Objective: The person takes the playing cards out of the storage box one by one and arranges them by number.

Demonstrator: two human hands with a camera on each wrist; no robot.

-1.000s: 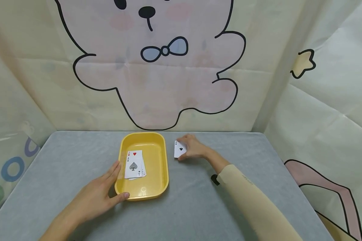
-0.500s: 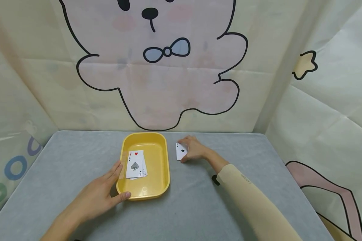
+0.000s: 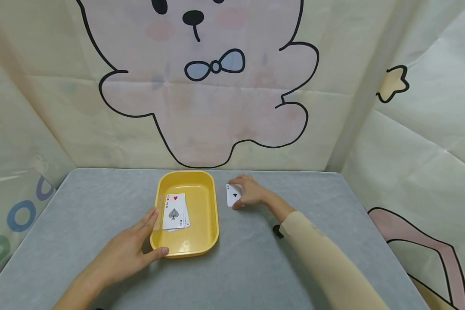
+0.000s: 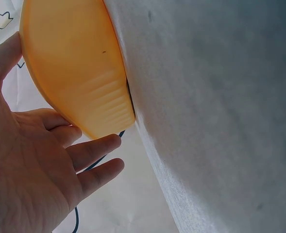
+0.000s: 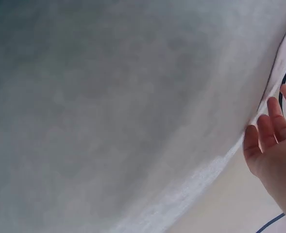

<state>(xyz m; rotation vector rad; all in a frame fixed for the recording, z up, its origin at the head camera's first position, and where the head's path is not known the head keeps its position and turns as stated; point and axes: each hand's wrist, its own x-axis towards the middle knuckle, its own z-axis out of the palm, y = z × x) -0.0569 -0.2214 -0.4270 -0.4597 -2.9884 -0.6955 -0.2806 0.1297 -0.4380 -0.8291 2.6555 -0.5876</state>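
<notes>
In the head view, my left hand (image 3: 125, 247) touches the left side and near corner of a yellow plastic tray (image 3: 214, 202), fingertips on the side and thumb on the near rim. The left wrist view shows the palm and fairly straight fingers by the tray's outer wall (image 4: 75, 63). Inside the tray an ace of spades (image 3: 171, 217) overlaps other playing cards; a heart card (image 3: 175, 197) peeks out above it. Right of the tray, my right hand (image 3: 249, 192) grips an ace of clubs (image 3: 232, 199) by its opposite edges, between thumb and fingers. The right wrist view does not show this card.
A grey cloth (image 3: 275, 275) covers the tabletop, whose far edge meets a curtain (image 3: 217, 112) printed with a cartoon animal. More printed curtain (image 3: 430, 137) hangs along the right side. The tray lies left of the ace of clubs, with a narrow gap between them.
The right hand has shifted the ace of clubs slightly towards me and shows a little more of its face. The left hand and tray stay in place; the whole view has drifted slightly.
</notes>
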